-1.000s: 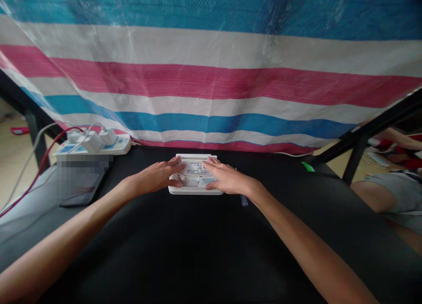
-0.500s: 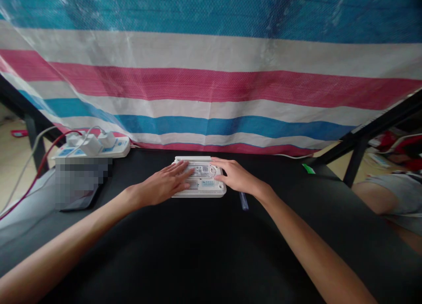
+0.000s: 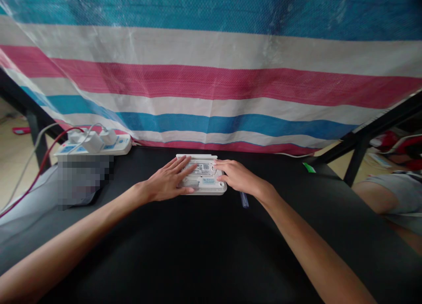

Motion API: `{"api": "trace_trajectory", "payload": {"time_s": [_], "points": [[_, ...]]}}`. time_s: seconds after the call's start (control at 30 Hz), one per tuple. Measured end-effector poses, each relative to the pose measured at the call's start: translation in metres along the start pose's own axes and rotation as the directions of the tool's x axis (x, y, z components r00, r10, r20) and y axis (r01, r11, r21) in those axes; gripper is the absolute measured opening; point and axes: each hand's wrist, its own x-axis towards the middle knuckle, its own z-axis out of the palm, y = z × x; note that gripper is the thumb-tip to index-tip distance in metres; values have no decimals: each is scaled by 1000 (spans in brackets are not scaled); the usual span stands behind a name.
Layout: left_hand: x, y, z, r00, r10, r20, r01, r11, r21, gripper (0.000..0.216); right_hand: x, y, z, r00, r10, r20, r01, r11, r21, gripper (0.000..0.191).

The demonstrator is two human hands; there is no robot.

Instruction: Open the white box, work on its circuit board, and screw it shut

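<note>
A white router (image 3: 207, 185) lies flat on the black table, its vented underside with printed labels facing up. A narrow white bar (image 3: 198, 157) runs along its far edge. My left hand (image 3: 169, 179) is spread over the router's left part, fingers flat and apart, thumb by the near edge. With fingers at the far right corner and the thumb on the right part of the underside, my right hand (image 3: 239, 176) grips the router's right end. Below my right wrist lies a translucent bluish stick-like object (image 3: 244, 200); its far end is hidden.
A white power strip (image 3: 120, 146) with plugged-in adapters and cables stands at the back left, beside a blurred-out dark flat item (image 3: 89, 198). A small green piece (image 3: 309, 167) lies at right. Behind hangs a striped sheet (image 3: 211, 84). Another person's leg (image 3: 376, 192) shows far right.
My left hand's fingers have spread wider, and its thumb has moved nearer the router's front edge. The far bar's outline looks slightly different. My right hand has kept nearly the same place.
</note>
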Motion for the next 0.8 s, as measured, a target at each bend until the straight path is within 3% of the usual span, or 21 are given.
{"api": "trace_trajectory", "payload": {"time_s": [0.07, 0.27, 0.4, 0.53, 0.63, 0.8], "points": [[1, -1, -2, 1000, -7, 17, 7, 1000, -9, 88, 0, 0, 0, 1000, -4, -18, 5, 999, 46, 38], [12, -6, -11, 997, -21, 80, 21, 1000, -5, 86, 4, 1, -5, 999, 9, -38, -5, 995, 96, 37], [25, -1, -12, 999, -18, 46, 18, 1000, 1, 68, 9, 1, -11, 994, 14, -104, -8, 998, 60, 32], [33, 14, -2, 994, -55, -97, 59, 997, 44, 60, 6, 6, -16, 951, 213, -224, -228, 973, -42, 19], [34, 22, 6, 986, -97, -135, 105, 993, 53, 63, -1, 16, -20, 920, 348, -182, -375, 916, -142, 17], [32, 22, 9, 986, -89, -140, 97, 994, 56, 64, -13, 33, -32, 890, 451, -69, -456, 874, -169, 19]]}}
